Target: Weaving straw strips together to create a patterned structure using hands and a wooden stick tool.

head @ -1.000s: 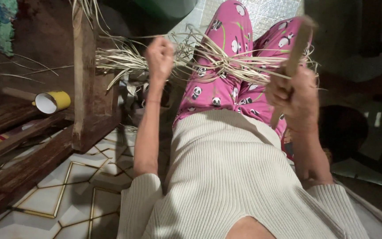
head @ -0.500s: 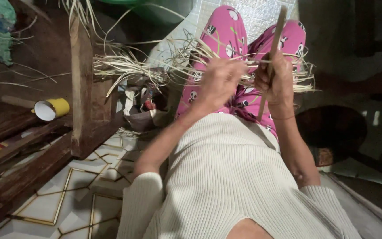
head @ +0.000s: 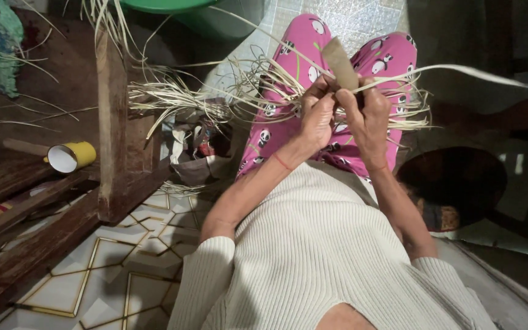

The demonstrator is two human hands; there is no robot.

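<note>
Both my hands meet over my lap, above pink patterned trousers point(head: 300, 46). My left hand point(head: 318, 117) pinches thin pale straw strands point(head: 264, 79) that spread left across my knees. My right hand point(head: 368, 116) grips a flat wooden tool point(head: 340, 62), its blade sticking up between the hands. One long pale strip point(head: 472, 72) runs from the hands off to the right. A loose bundle of the same strands point(head: 166, 101) lies over a wooden frame.
A wooden frame post point(head: 111, 122) stands at left with a yellow cup point(head: 71, 157) lying on its side beside it. A green basin point(head: 172, 6) sits at the top. A dark round object point(head: 453, 183) lies at right. Patterned floor tiles point(head: 111, 275) are below.
My left hand has come in from the strand bundle at left and joined my right hand. The wooden tool now stands upright between both hands, and a long strip stretches rightward.
</note>
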